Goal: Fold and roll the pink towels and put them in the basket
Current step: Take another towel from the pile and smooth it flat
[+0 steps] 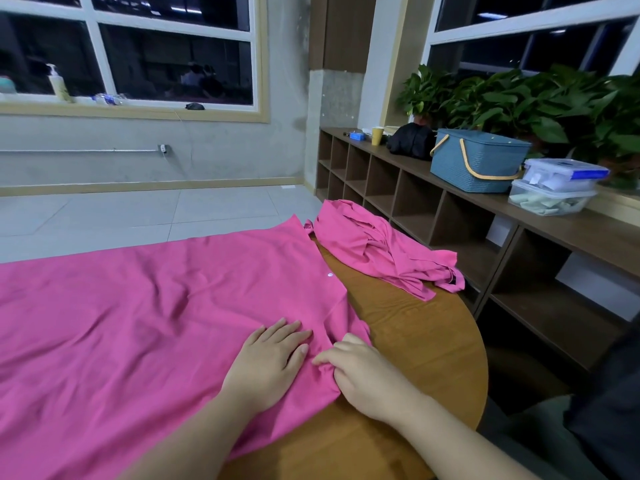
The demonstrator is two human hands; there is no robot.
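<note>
A large pink towel (145,313) lies spread over the round wooden table (408,327), covering its left part. My left hand (270,362) rests flat on the towel near its right edge, fingers straight. Beside it, my right hand (363,372) has curled fingers that pinch a bunched fold of the same towel's edge. A second pink towel (377,247) lies crumpled at the table's far right side. The blue basket (474,161) with yellow handles and a closed lid stands on the shelf unit to the right, out of reach of both hands.
A wooden cubby shelf (450,216) runs along the right wall. On it stand two stacked clear plastic boxes (554,192), a black bag (412,140), a yellow cup (376,135) and leafy plants (540,98). Tiled floor lies beyond the table.
</note>
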